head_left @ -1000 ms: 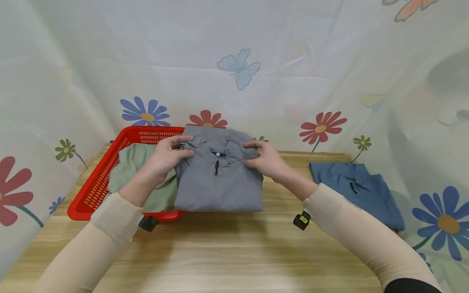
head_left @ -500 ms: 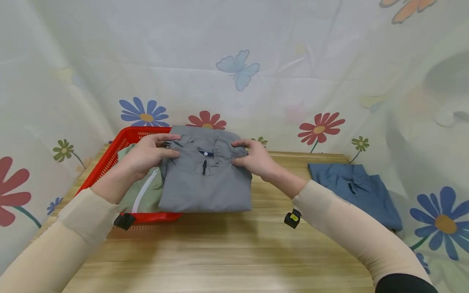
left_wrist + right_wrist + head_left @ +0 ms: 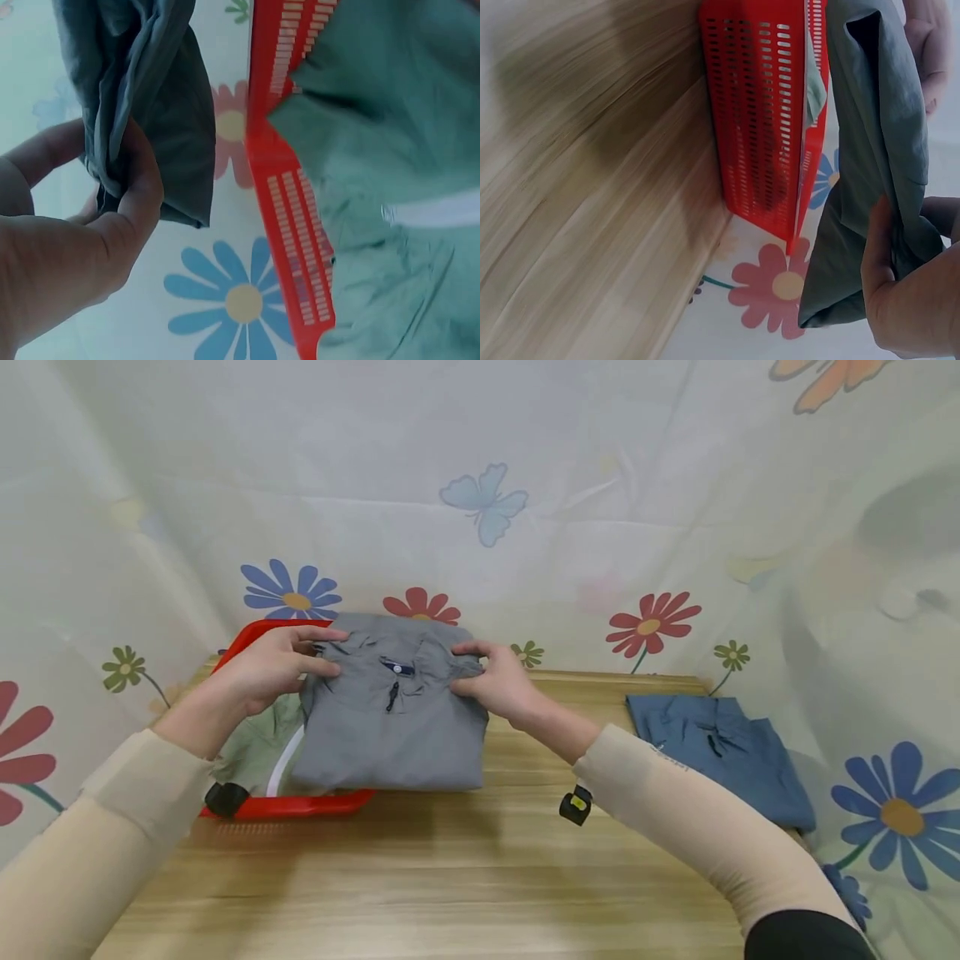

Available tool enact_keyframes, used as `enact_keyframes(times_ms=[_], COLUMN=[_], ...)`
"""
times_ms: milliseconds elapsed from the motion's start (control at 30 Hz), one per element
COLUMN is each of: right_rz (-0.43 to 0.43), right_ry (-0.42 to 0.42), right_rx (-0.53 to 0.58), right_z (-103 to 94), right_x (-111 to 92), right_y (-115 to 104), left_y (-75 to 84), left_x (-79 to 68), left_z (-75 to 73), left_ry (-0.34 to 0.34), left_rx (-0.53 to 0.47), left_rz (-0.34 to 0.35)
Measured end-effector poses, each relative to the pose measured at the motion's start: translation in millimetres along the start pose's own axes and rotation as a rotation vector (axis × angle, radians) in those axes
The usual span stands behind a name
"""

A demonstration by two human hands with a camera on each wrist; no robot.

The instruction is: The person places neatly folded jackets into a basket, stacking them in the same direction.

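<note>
My left hand (image 3: 258, 672) and right hand (image 3: 498, 685) pinch opposite sides of the folded grey garment (image 3: 390, 739) — I hold it raised over the right edge of the red basket (image 3: 300, 807), where a green garment (image 3: 251, 752) lies. A folded blue garment (image 3: 731, 764) rests along the right edge of the table (image 3: 450, 877).
</note>
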State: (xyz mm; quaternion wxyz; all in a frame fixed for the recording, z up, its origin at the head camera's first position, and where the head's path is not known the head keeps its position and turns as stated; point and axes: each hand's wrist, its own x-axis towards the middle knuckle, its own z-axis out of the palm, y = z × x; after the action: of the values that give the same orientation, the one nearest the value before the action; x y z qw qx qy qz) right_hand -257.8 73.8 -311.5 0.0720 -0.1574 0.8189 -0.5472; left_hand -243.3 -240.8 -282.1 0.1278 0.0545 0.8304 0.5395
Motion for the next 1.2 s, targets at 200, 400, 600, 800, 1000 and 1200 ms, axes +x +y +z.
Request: enact_keyframes(times_ms=[200, 400, 600, 800, 1000, 1200], right_rz=[-0.013, -0.02, -0.029, -0.034, -0.055, -0.073], right_ry=[0.013, 0.018, 0.04, 0.056, 0.076, 0.073], right_rx=[0.035, 0.064, 0.104, 0.129, 0.05, -0.023], right_z=[13.9, 30.9, 52.0, 71.8, 83.0, 94.8], right_x=[6.2, 11.7, 15.5, 21.0, 25.7, 33.7], right_y=[-1.7, -0.2, 2.2, 4.6, -3.4, -6.0], left_y=[-4.7, -16.4, -30.0, -35.3, -44.3, -58.7], left_x=[6.6, 13.6, 15.0, 12.7, 13.8, 13.8], left_z=[-20.1, -36.1, -53.2, -69.2, -86.6, -102.0], left_ry=[-0.048, -0.096, -0.142, -0.178, -0.182, -0.207], left_rx=[0.037, 0.047, 0.113, 0.172, 0.195, 0.206], left_rz=[-0.005, -0.038, -0.073, -0.096, -0.124, -0.149])
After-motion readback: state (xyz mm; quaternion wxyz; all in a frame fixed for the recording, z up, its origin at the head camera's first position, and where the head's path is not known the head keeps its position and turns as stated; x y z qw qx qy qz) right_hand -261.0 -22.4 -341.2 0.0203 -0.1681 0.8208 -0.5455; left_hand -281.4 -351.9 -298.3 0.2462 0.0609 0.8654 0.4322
